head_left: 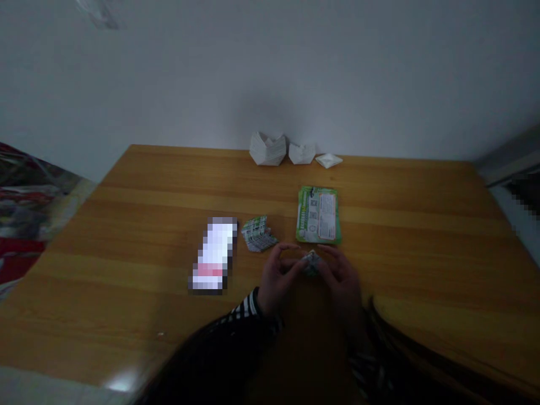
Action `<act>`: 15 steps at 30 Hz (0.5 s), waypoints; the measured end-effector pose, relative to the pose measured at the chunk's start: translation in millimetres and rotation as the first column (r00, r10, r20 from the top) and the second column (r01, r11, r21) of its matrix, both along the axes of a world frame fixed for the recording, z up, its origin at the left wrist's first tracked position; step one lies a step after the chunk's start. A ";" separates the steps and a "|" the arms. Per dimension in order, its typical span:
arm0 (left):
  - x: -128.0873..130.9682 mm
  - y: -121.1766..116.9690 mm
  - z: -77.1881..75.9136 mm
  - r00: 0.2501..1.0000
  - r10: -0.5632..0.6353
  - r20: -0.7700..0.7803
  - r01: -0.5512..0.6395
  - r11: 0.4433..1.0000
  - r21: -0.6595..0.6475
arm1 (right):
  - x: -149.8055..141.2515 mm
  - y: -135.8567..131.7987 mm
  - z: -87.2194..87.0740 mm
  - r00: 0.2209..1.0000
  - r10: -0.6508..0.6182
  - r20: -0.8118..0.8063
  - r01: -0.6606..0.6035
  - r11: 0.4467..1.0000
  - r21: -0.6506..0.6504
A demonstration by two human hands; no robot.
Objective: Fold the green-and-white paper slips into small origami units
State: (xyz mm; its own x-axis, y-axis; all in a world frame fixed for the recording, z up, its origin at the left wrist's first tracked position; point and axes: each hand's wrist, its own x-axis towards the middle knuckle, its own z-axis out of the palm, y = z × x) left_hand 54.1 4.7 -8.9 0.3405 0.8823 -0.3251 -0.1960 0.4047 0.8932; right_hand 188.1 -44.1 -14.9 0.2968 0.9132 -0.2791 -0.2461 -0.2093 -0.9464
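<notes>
Just on your side of the stack of green printed sheets (pixel 318 215): a small folded piece of green-and-white printed paper (pixel 312 263), raised between your two hands; its exact shape is too small and dim to tell.
Left hand: your left hand (pixel 274 278) reaches in from the lower left of the stack, thumb and fingers pinching the left side of that small piece.
Right hand: your right hand (pixel 343 281) lies below the stack, thumb and fingers grasping the piece's right side, with the fingers bent.
Cuff: a black-and-white striped cuff (pixel 252 304) circles your left wrist.
Printed paper: left of the stack, near your left fingers, lies a folded green, white and black patterned paper piece (pixel 258 234), with angled creases.
Phone: farther left of the stack lies a flat dark-edged phone (pixel 215 253), its bright screen blurred, a pink band near its lower end.
White papers: beyond the stack, by the wall, sit a large white folded-paper boat (pixel 268 151), a smaller white folded-paper boat (pixel 302 153) to its right, then a low, pointed white paper piece (pixel 329 160).
Surface: under the stack spreads a light-brown striped wooden table (pixel 400 225), meeting a plain grey wall (pixel 270 67) behind.
</notes>
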 end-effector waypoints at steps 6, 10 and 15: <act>-3.4 0.7 -4.9 0.989 -0.069 -0.134 0.086 0.988 0.127 | -0.1 3.0 -3.7 1.000 0.011 -0.007 -0.011 0.999 0.032; -4.9 3.3 -6.8 0.986 -0.036 -0.160 0.063 0.984 0.164 | 0.0 4.1 -7.5 1.000 0.028 -0.006 -0.028 0.998 0.047; -8.3 4.6 -7.1 0.958 0.019 -0.287 0.058 0.965 0.257 | -0.2 1.7 -6.0 0.993 -0.015 0.117 0.006 0.997 0.076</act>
State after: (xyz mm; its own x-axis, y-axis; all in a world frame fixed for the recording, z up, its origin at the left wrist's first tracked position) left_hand 45.8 9.3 -15.9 0.2861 0.9429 -0.1708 0.0871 0.1519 0.9845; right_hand 187.8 -42.4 -20.9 0.3333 0.9268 -0.1727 -0.1342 -0.1347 -0.9818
